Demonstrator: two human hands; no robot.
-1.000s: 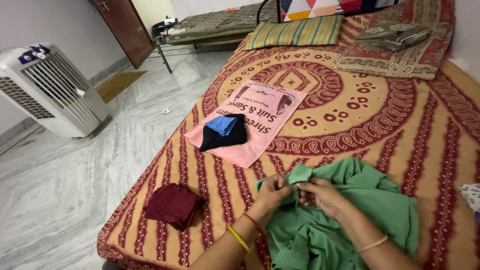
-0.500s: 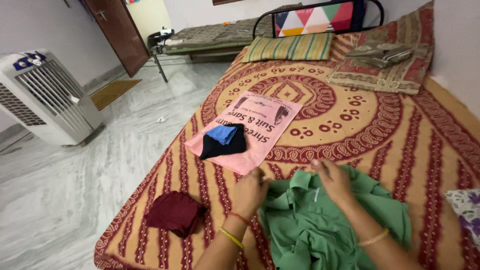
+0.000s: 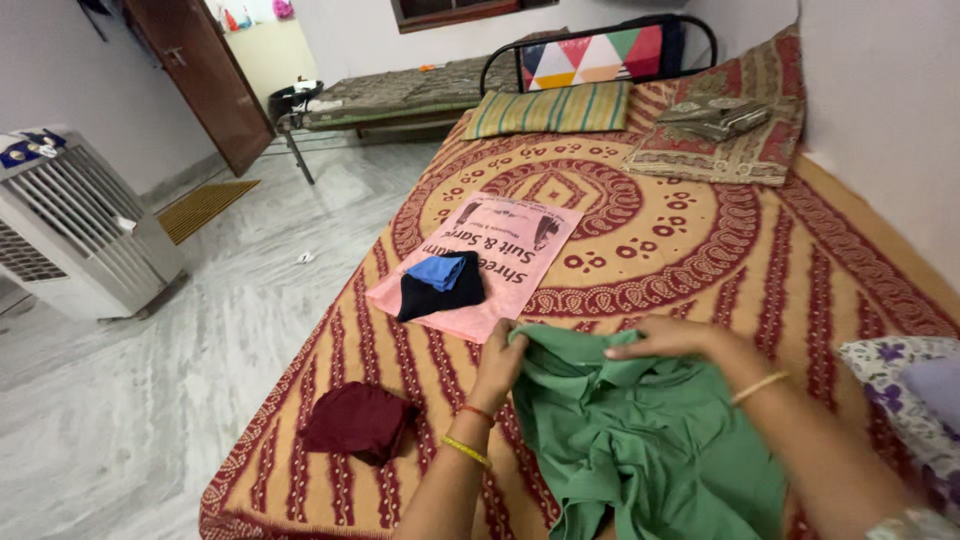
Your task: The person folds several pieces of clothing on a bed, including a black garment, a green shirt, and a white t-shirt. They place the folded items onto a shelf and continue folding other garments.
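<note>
Both hands [image 3: 500, 365] now gripping green garment [image 3: 640, 440]

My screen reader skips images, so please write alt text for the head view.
Both hands, left hand and right hand, grip the top edge of a green garment on a patterned bedspread. Nearby lie a folded maroon cloth and a pink bag.

Both hands, left hand [image 3: 503, 365] and right hand [image 3: 668, 338], apparently gripping green garment [image 3: 640, 440] on patterned bedspread [image 3: 800, 260].
</note>
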